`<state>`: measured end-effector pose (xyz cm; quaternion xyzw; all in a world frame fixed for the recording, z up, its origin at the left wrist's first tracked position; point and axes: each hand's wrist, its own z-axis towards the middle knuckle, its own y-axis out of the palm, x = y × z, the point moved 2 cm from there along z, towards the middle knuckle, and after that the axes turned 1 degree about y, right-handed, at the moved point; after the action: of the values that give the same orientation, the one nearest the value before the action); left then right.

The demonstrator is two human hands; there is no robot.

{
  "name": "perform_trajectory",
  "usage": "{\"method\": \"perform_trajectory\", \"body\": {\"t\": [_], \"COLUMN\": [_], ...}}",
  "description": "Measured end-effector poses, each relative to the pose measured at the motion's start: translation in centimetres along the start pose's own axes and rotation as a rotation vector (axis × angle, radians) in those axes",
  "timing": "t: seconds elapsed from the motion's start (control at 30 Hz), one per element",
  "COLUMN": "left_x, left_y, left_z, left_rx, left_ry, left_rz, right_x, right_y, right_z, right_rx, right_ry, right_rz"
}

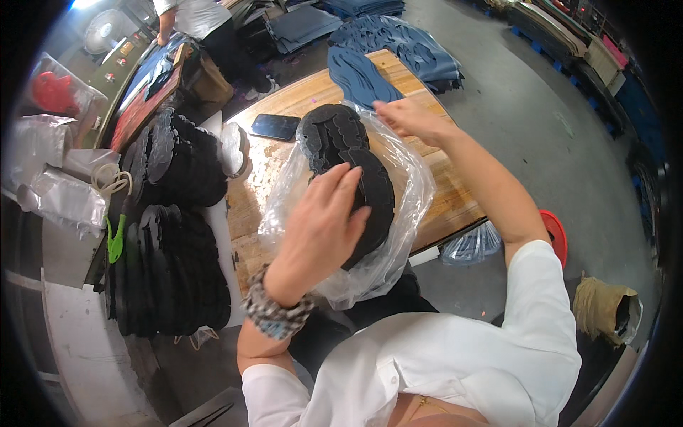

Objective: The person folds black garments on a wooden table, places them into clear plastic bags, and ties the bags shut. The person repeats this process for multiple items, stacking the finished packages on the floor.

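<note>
A stack of black, sole-shaped foam pieces (373, 186) lies in a spread clear plastic bag (416, 181) on the wooden tabletop (448, 203). My left hand (324, 217) rests over the stack's near left side, its fingers stretched out and the thumb apart. Beyond the stack, to the right, my right hand (413, 119) has its fingers drawn together at the far edge of the bag and appears to pinch the plastic there. Slight blur hides the exact grip. Blue-grey cut sheets (359, 77) lie just past this hand.
A phone (275, 127) lies at the table's far left. More black pieces (171, 274) stand in rows to the left, with green-handled snips (116, 238) hanging beside them. Another person (203, 25) works at a bench. A red round object (553, 238) is at right.
</note>
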<state>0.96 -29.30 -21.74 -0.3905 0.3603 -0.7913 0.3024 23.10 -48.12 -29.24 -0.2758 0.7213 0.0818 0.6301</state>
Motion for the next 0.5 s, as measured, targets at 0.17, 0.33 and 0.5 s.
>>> {"method": "perform_trajectory", "body": {"t": [0.17, 0.33, 0.5], "left_x": [0.6, -2.5, -10.9], "left_y": [2.6, 0.9, 2.0], "left_z": [-0.1, 0.5, 6.3], "left_rx": [-0.150, 0.078, 0.152], "left_ry": [0.000, -0.015, -0.394], "left_rz": [0.152, 0.020, -0.313], "right_x": [0.3, -1.8, -2.3], "right_y": [1.8, 2.5, 5.4], "right_z": [5.0, 7.5, 8.5], "right_rx": [0.042, 0.356, 0.347], "right_ry": [-0.187, -0.354, -0.466], "right_rz": [-0.207, -0.151, 0.137]}}
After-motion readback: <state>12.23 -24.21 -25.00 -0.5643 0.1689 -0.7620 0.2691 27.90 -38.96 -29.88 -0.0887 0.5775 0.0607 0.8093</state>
